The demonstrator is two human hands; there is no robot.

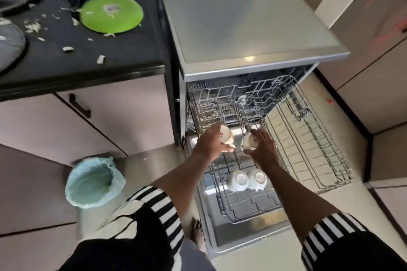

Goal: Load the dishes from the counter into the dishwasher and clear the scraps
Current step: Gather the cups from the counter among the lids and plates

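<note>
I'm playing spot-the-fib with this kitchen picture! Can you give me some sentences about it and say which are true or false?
1. The left hand holds a white cup. True.
2. The right hand is empty. False: it holds another white cup.
3. Two more cups sit upside down in the rack. True.
4. The green plate stands in the rack. False: it lies on the black counter.
5. Scraps are scattered on the counter. True.
</note>
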